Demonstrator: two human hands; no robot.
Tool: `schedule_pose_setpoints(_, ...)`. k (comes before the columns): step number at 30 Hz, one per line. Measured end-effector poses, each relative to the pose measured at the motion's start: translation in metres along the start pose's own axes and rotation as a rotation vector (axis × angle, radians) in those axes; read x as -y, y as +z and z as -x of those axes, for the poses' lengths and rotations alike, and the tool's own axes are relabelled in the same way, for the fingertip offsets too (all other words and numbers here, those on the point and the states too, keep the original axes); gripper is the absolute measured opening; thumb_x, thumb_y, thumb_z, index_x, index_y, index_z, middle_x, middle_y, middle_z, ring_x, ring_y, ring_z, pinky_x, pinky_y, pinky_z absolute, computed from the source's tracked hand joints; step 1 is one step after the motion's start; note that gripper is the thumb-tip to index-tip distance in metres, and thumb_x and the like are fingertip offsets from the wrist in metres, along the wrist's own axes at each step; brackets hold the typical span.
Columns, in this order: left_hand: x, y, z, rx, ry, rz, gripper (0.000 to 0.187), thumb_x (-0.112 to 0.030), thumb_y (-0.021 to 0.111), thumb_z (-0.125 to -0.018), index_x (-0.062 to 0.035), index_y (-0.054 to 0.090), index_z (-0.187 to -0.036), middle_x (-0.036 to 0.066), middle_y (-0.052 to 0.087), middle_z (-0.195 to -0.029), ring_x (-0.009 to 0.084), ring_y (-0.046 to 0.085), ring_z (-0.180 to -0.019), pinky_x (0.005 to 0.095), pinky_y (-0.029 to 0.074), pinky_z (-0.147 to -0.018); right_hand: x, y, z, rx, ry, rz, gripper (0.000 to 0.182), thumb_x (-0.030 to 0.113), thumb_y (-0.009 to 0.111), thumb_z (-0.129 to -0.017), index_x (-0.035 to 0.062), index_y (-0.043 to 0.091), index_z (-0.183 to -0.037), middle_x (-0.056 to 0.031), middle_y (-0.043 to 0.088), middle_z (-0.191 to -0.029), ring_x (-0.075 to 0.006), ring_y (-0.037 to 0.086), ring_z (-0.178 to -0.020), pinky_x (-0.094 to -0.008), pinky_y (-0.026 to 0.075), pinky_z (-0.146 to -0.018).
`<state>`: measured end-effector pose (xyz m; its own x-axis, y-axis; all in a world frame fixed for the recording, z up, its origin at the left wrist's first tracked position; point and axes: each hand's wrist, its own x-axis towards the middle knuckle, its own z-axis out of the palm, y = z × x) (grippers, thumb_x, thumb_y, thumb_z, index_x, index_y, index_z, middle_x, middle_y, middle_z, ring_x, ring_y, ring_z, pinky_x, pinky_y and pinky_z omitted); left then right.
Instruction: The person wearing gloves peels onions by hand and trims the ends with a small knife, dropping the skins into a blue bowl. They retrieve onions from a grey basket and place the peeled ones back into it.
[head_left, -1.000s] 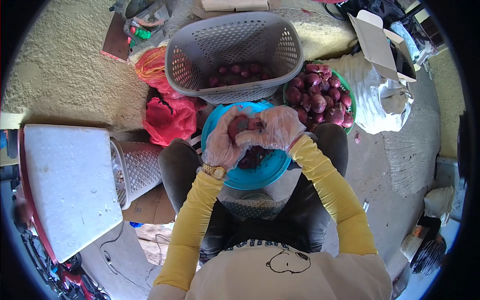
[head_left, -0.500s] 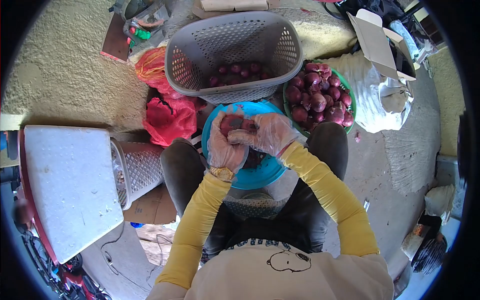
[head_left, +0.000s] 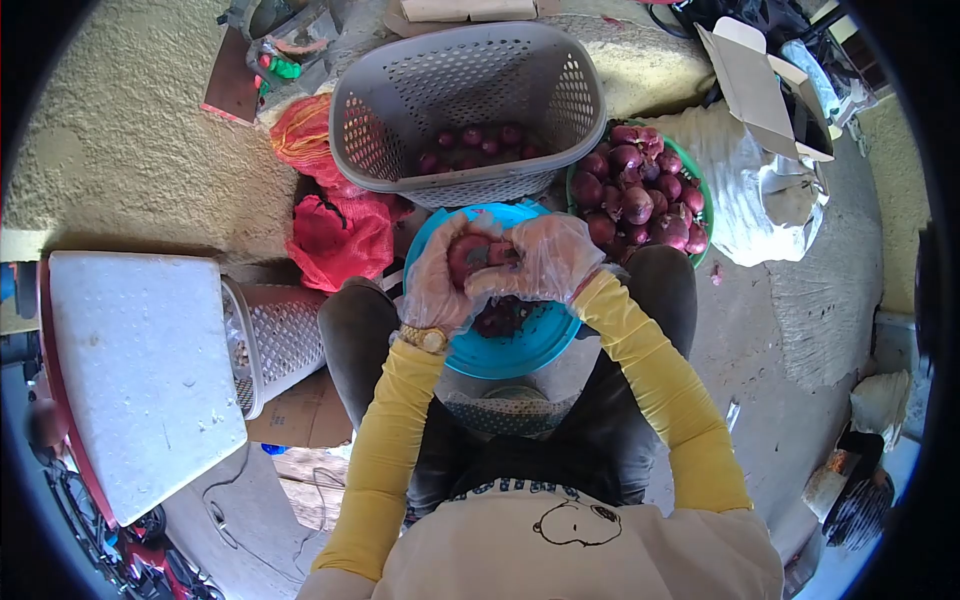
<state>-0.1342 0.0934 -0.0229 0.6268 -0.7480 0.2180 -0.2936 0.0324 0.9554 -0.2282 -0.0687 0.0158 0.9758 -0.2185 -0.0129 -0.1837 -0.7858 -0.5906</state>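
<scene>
A red onion (head_left: pixel 466 262) sits in my left hand (head_left: pixel 436 278), whose gloved fingers are wrapped around it. Pressed up against the onion's right side is my right hand (head_left: pixel 556 262), also in a clear plastic glove. Its fingers are closed around a small reddish piece that I cannot make out. Both hands are above a blue basin (head_left: pixel 520 352), where dark red onion skins (head_left: pixel 503 318) lie. To the right, a green basket (head_left: pixel 708 222) is heaped with whole red onions (head_left: pixel 636 205).
A grey perforated basket (head_left: pixel 460 185) with several red onions stands beyond the basin. Red mesh sacks (head_left: pixel 345 240) lie to its left. A white foam lid (head_left: pixel 145 370) and a light plastic basket (head_left: pixel 285 330) are at left. A white sack (head_left: pixel 755 200) rests at right.
Both hands have moved slightly apart; the left shifted left and the right shifted right. More of the onion skins in the basin now shows below them.
</scene>
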Motion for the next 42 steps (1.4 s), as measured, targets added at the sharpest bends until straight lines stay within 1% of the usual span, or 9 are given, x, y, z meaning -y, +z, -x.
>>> schedule_pose_setpoints(2,0.028,0.006,-0.001,-0.193,-0.475,0.626,0.026,-0.019,0.060,-0.100,-0.0030,0.056,-0.120,0.011,0.066,-0.111,0.0245,0.064,-0.105,0.0416,0.055,-0.095,0.001,0.002,0.001,-0.037,-0.052,0.041,0.077,0.085,0.061,-0.074,0.0122,0.077,-0.092,-0.0142,0.072,-0.077,-0.0360,0.071,-0.074,-0.0450,0.056,-0.069)
schedule_pose_setpoints(5,0.035,0.004,-0.009,-0.290,-0.699,1.417,0.022,-0.023,0.057,-0.102,-0.0044,0.061,-0.112,0.011,0.066,-0.107,0.0261,0.064,-0.100,0.0421,0.054,-0.094,0.004,0.006,0.000,0.108,0.059,0.127,0.077,0.084,0.062,-0.075,0.0113,0.077,-0.095,-0.0137,0.071,-0.075,-0.0358,0.071,-0.075,-0.0449,0.056,-0.069)
schedule_pose_setpoints(12,0.024,0.024,-0.003,-0.504,-0.398,1.041,0.024,-0.028,0.053,-0.104,-0.0068,0.062,-0.109,0.009,0.066,-0.103,0.0263,0.063,-0.099,0.0419,0.054,-0.094,0.010,0.024,0.001,-0.037,0.135,-0.066,0.077,0.084,0.058,-0.078,0.0115,0.077,-0.095,-0.0154,0.073,-0.078,-0.0358,0.071,-0.075,-0.0449,0.055,-0.069)
schedule_pose_setpoints(21,0.002,-0.001,-0.011,-0.166,-0.846,1.415,0.026,-0.028,0.059,-0.101,-0.0049,0.062,-0.113,0.014,0.067,-0.109,0.0275,0.065,-0.101,0.0430,0.058,-0.088,0.001,-0.006,-0.003,0.060,0.086,0.037,0.067,0.078,0.071,-0.072,0.0132,0.078,-0.086,-0.0133,0.073,-0.076,-0.0335,0.072,-0.076,-0.0430,0.056,-0.069)
schedule_pose_setpoints(23,0.028,0.001,0.003,-0.130,-0.577,0.890,0.042,-0.006,0.060,-0.098,-0.0003,0.048,-0.138,0.013,0.064,-0.118,0.0270,0.066,-0.110,0.0398,0.058,-0.097,0.002,-0.007,-0.001,0.017,0.024,0.025,0.068,0.079,0.072,-0.070,0.0137,0.078,-0.086,-0.0132,0.072,-0.075,-0.0334,0.072,-0.076,-0.0428,0.056,-0.069)
schedule_pose_setpoints(26,0.037,0.001,0.009,-0.093,-0.526,0.861,0.047,0.003,0.059,-0.095,-0.0008,0.044,-0.140,0.015,0.063,-0.121,0.0271,0.066,-0.113,0.0386,0.059,-0.096,-0.006,0.010,0.000,-0.049,-0.040,0.065,0.068,0.079,0.074,-0.067,0.0147,0.078,-0.089,-0.0131,0.072,-0.075,-0.0335,0.072,-0.075,-0.0430,0.056,-0.069)
schedule_pose_setpoints(29,0.007,0.016,0.003,-0.256,-0.453,0.618,0.023,-0.022,0.059,-0.100,-0.0025,0.061,-0.111,0.013,0.066,-0.106,0.0280,0.067,-0.099,0.0430,0.060,-0.090,0.001,0.013,0.001,0.058,0.096,0.151,0.072,0.080,0.074,-0.067,0.0126,0.077,-0.094,-0.0125,0.073,-0.076,-0.0339,0.072,-0.075,-0.0430,0.056,-0.069)
schedule_pose_setpoints(38,0.036,0.012,0.006,-0.405,-0.581,1.334,0.032,-0.020,0.054,-0.102,-0.0033,0.047,-0.128,0.012,0.063,-0.114,0.0247,0.064,-0.103,0.0405,0.054,-0.099,0.004,0.029,0.003,-0.025,0.137,-0.057,0.079,0.086,0.054,-0.079,0.0099,0.076,-0.085,-0.0183,0.072,-0.077,-0.0364,0.071,-0.076,-0.0470,0.055,-0.072)
schedule_pose_setpoints(42,0.027,0.016,0.009,-0.344,-0.412,0.812,0.035,-0.022,0.057,-0.101,-0.0018,0.047,-0.128,0.012,0.065,-0.114,0.0248,0.065,-0.106,0.0397,0.054,-0.099,-0.001,0.022,0.001,0.044,0.174,-0.104,0.075,0.084,0.057,-0.079,0.0130,0.079,-0.091,-0.0162,0.073,-0.078,-0.0360,0.071,-0.077,-0.0456,0.055,-0.072)
